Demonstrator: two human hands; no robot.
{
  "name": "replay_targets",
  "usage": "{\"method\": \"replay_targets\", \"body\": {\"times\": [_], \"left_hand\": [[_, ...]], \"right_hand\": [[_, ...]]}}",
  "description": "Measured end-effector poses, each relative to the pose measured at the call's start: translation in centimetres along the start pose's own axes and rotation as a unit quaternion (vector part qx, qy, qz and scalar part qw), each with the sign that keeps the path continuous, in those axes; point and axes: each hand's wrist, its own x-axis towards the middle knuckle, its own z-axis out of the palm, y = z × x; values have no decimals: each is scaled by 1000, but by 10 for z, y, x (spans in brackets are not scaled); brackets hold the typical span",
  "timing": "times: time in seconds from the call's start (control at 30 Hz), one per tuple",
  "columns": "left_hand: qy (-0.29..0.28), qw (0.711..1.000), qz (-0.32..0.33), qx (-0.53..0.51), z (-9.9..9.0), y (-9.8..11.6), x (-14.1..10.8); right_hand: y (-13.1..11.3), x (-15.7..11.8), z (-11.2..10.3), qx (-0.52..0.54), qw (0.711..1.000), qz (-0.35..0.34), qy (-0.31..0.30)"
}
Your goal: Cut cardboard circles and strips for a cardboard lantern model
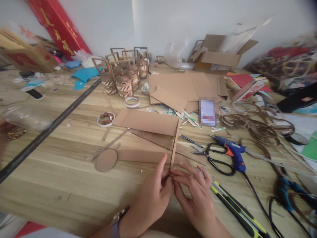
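Observation:
My left hand (pixel 154 195) pinches the near end of a narrow cardboard strip (pixel 175 142), its thumb raised along the strip's side. My right hand (pixel 195 193) closes its thumb and fingertips on that same end, so the fingertips of both hands meet there. The strip points away from me, with its corrugated edge showing. Beyond it lies a wide cardboard piece (pixel 148 121), and a flat cardboard strip (pixel 142 156) rests nearer. A cardboard disc (pixel 106 160) lies to the left. Exactly what the fingertips cover is hidden.
On the right are black-handled scissors (pixel 210 157), a blue glue gun (pixel 234 152) with its cord, and a yellow-black utility knife (pixel 237 208). Several small woven baskets (pixel 124 86) stand at the back. A dish of brown beads (pixel 106 119) sits left; coiled strips (pixel 262 127) lie right.

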Motion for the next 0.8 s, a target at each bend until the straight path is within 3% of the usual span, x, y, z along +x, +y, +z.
{"method": "replay_targets", "body": {"times": [0.27,0.53,0.8], "left_hand": [[3,999,-14,50,0,2,-1],[23,999,-18,14,2,2,-1],[14,1000,-25,-8,3,1,0]], "right_hand": [[-7,-3,3,9,1000,7,-9],[-1,-2,0,-10,999,-25,-35],[0,2,-3,-20,999,-24,-21]]}}
